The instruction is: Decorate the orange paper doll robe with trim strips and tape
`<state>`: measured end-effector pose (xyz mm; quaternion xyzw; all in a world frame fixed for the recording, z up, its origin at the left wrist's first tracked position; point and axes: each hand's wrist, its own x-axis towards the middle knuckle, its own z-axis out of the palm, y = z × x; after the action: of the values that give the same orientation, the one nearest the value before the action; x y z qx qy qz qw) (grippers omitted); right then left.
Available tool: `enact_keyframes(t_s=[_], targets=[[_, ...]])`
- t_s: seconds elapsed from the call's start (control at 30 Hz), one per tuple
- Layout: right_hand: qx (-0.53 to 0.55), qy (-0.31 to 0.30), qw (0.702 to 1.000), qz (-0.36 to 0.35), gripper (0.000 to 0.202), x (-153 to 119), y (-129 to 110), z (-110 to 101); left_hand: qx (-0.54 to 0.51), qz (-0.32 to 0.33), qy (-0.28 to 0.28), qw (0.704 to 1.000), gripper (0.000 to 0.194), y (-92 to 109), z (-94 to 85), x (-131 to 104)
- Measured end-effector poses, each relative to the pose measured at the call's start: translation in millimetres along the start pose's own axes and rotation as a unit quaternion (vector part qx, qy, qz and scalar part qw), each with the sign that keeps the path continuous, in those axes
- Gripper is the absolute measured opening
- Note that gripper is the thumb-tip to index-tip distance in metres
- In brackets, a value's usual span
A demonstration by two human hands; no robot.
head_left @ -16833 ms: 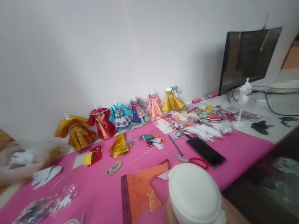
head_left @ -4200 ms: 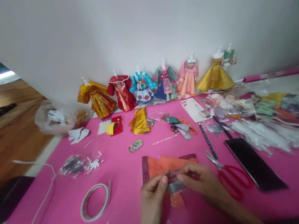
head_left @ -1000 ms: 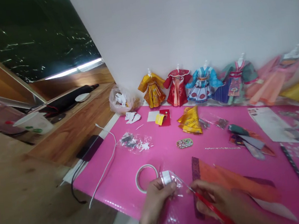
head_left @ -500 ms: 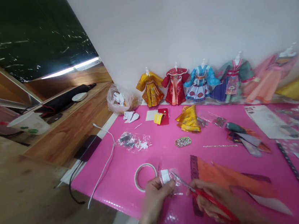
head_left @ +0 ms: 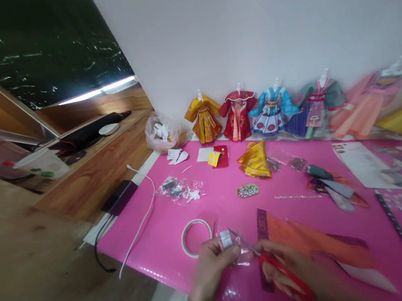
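Between the thumb and fingers of my left hand (head_left: 214, 261) is a small clear plastic bag (head_left: 226, 238) with a white label. My right hand (head_left: 279, 263) is closed round red-handled scissors (head_left: 273, 264). Their tips lie beside the label, at the bag; whether they touch it I cannot tell. A roll of white tape (head_left: 184, 235) lies flat just left of the bag. Under and beyond my right hand spreads an orange piece of fabric (head_left: 287, 228) with a dark patterned border. A speckled oval piece (head_left: 247, 190) lies farther back.
Several miniature robes, such as a red robe (head_left: 238, 114), stand along the wall. Yellow fabric (head_left: 254, 161) lies before them. A white cable (head_left: 152, 200) and a black adapter (head_left: 121, 197) sit at the left edge. A dark patterned strip (head_left: 401, 228) lies at right.
My left hand has shifted slightly right and tilted the bag, bringing its label closer to the scissor tips. The scissors stay in my right hand, and the view has shifted a little.
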<state>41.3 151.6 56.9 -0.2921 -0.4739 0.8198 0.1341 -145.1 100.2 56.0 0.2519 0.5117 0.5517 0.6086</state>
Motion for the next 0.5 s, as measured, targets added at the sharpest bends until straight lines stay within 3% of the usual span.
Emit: enact_keyframes(t_s=[0.33, 0.5], targets=[[-0.08, 0.046, 0.995, 0.028, 0.048, 8, -10, 5, -0.048, -0.026, 0.022, 0.998, 0.035, -6, -7.5, 10], [-0.14, 0.056, 0.988, -0.018, 0.04, 14, -15, 2, -0.062, -0.034, 0.034, 0.997, 0.037, -4, -7.9, 10]])
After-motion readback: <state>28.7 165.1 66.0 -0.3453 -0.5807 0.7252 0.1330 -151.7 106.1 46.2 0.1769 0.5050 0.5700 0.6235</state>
